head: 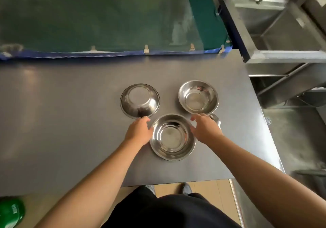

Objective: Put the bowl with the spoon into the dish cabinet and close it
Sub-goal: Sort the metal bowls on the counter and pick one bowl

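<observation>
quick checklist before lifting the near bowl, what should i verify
1. Left hand on the rim of the near upright steel bowl: ok, fingers touch its left edge.
2. Right hand on the rim: ok, at its right edge.
3. Spoon in this bowl: not ok, it looks empty; a shiny metal object partly hidden behind the right hand may be the spoon.
4. Far right upright steel bowl clear of the lift: ok, apart.
5. Upside-down steel bowl clear: ok, apart.
6. Dish cabinet open: cannot tell, not identifiable in view.
</observation>
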`<state>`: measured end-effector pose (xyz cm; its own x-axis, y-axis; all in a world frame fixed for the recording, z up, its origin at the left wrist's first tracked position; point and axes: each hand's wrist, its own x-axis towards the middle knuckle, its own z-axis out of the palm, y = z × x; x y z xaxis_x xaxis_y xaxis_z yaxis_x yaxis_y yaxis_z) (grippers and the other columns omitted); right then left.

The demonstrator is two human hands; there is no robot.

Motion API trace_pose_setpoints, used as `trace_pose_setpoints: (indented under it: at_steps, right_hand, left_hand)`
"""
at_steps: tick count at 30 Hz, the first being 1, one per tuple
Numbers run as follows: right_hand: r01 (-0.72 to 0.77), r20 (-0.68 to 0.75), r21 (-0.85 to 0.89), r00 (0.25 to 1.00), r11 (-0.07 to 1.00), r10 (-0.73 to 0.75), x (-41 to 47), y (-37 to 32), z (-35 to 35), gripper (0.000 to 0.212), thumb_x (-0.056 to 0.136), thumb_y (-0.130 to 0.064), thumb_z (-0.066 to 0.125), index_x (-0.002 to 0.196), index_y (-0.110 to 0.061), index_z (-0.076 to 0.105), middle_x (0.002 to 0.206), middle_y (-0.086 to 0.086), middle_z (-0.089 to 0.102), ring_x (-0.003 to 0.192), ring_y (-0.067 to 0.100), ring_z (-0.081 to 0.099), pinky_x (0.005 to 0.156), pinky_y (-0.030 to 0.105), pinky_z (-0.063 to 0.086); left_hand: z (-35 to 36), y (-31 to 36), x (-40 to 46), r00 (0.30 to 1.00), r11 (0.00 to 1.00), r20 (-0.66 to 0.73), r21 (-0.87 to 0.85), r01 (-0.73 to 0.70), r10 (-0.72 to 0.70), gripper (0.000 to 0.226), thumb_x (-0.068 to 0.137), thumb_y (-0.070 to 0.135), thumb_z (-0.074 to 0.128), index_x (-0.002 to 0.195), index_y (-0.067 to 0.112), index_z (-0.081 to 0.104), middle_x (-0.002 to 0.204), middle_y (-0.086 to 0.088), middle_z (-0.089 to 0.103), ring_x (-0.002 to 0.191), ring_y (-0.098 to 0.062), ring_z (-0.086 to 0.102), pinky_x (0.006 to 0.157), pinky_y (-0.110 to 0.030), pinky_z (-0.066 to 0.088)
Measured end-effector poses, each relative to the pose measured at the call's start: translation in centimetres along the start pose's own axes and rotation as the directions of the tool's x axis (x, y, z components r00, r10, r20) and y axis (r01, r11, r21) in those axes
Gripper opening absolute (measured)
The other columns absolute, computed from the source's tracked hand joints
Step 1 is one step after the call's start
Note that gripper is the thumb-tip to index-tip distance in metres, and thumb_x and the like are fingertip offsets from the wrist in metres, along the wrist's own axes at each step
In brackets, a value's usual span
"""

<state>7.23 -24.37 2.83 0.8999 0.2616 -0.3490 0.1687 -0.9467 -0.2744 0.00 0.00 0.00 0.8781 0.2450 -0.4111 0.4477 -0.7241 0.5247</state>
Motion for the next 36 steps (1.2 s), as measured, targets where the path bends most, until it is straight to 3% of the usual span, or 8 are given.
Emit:
trace_pose_setpoints:
  at_steps: [5,7,10,12,17,25,32,36]
  right_hand:
    - [-0.189,0.082,0.085,0.98,0.978,0.182,-0.8,0.7,2.0,0.056,0.093,-0.018,0.062,0.147,-0.017,0.046,0.141,0.013,0.056,0.121,0.032,0.059,0.097,0.041,0.049]
    - [-0.254,0.097,0.153,0.966,0.955,0.241,-0.8,0.9,2.5,0.057,0.092,-0.015,0.064,0.146,-0.014,0.047,0.127,0.013,0.064,0.115,0.031,0.063,0.093,0.04,0.053]
    - [-0.334,0.143,0.265,0.941,0.905,0.305,-0.8,1.0,3.1,0.046,0.09,-0.011,0.062,0.136,-0.012,0.056,0.092,0.004,0.071,0.089,0.026,0.069,0.079,0.036,0.057]
    - [-0.35,0.159,0.316,0.936,0.882,0.315,-0.6,0.9,3.1,0.039,0.09,-0.014,0.063,0.129,-0.013,0.06,0.09,0.003,0.071,0.081,0.023,0.069,0.072,0.033,0.056]
    - [-0.323,0.195,0.397,0.944,0.859,0.265,0.7,1.0,2.5,0.036,0.087,-0.013,0.068,0.122,-0.014,0.062,0.093,0.006,0.072,0.083,0.027,0.072,0.077,0.04,0.061]
    - [-0.157,0.117,0.418,0.986,0.895,0.118,3.4,0.6,-1.4,0.035,0.086,-0.008,0.063,0.118,-0.018,0.067,0.097,0.005,0.075,0.085,0.025,0.072,0.073,0.034,0.06]
    - [-0.14,0.083,0.478,0.99,0.867,0.114,6.0,2.0,-5.3,0.027,0.085,-0.012,0.066,0.111,-0.019,0.066,0.083,-0.002,0.07,0.075,0.027,0.072,0.067,0.036,0.061]
    - [-0.153,0.047,0.492,0.988,0.857,0.149,7.5,3.7,-7.0,0.032,0.082,-0.01,0.066,0.112,-0.017,0.069,0.077,-0.004,0.068,0.068,0.02,0.067,0.065,0.029,0.056]
  left_hand:
    - [0.3,-0.7,0.3,0.998,0.998,0.052,-0.04,0.039,-0.037,0.041,0.091,0.026,0.062,0.131,0.018,0.06,0.112,-0.003,0.07,0.105,-0.025,0.063,0.089,-0.035,0.05]
    - [0.4,-0.8,0.5,0.995,0.993,0.075,-0.09,0.07,-0.063,0.037,0.09,0.024,0.062,0.127,0.022,0.062,0.102,0.001,0.072,0.097,-0.024,0.066,0.087,-0.034,0.052]
    - [0.7,-0.9,0.5,0.988,0.976,0.11,-0.177,0.13,-0.111,0.03,0.087,0.02,0.062,0.116,0.025,0.067,0.09,0.004,0.072,0.082,-0.024,0.07,0.083,-0.04,0.058]
    - [0.8,-0.9,0.5,0.984,0.958,0.121,-0.241,0.158,-0.132,0.029,0.085,0.016,0.062,0.112,0.025,0.068,0.089,0.003,0.071,0.081,-0.026,0.07,0.08,-0.042,0.06]
    - [0.7,-1.1,0.3,0.982,0.938,0.058,-0.29,0.188,-0.179,0.024,0.085,0.013,0.065,0.098,0.034,0.063,0.087,0.005,0.068,0.076,-0.025,0.07,0.077,-0.043,0.061]
    - [-1.0,0.3,0.7,0.969,0.89,-0.069,-0.414,0.189,-0.238,0.028,0.087,0.009,0.067,0.111,0.023,0.07,0.091,0.0,0.067,0.073,-0.022,0.071,0.065,-0.039,0.064]
    - [-2.4,4.3,3.7,0.975,0.897,-0.12,-0.426,0.118,-0.186,0.031,0.087,0.005,0.066,0.115,0.018,0.07,0.086,0.003,0.068,0.07,-0.026,0.073,0.07,-0.044,0.063]
    - [-2.5,6.9,6.3,0.98,0.916,-0.134,-0.392,0.086,-0.15,0.028,0.086,0.01,0.067,0.11,0.024,0.071,0.086,0.005,0.069,0.065,-0.026,0.073,0.069,-0.043,0.063]
